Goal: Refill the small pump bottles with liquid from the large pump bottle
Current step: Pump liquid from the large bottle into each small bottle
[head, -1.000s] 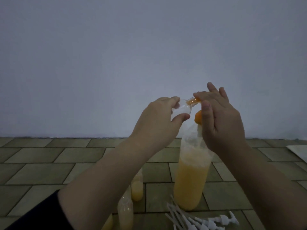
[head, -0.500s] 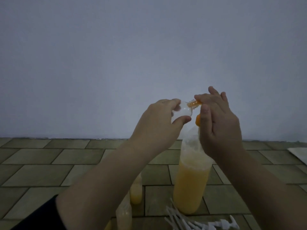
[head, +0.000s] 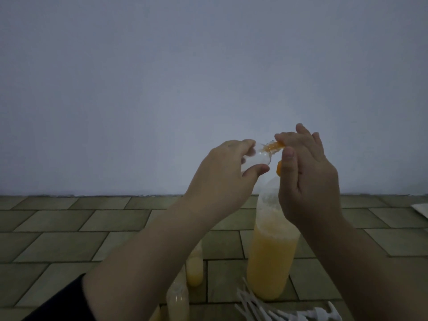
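Note:
The large pump bottle [head: 271,258], over half full of orange liquid, stands on the tiled floor. My right hand [head: 308,179] covers its orange pump head [head: 279,169], with forefinger over the nozzle and thumb in front of it. My left hand [head: 222,172] grips a small clear bottle [head: 256,158], tilted sideways. The small bottle's mouth meets the nozzle, and orange liquid shows in its neck. Most of the pump head is hidden behind my right hand.
Two small bottles [head: 194,267] [head: 177,300] with orange liquid stand on the floor below my left forearm. Several white pump tops [head: 278,311] lie in a heap at the bottom right. A pale wall rises behind the floor's far edge. A pale flat sheet [head: 421,210] lies at the right edge.
Both hands stay at the pump nozzle with the small bottle against it. They shifted slightly down and then back up in the view; the grip looks the same.

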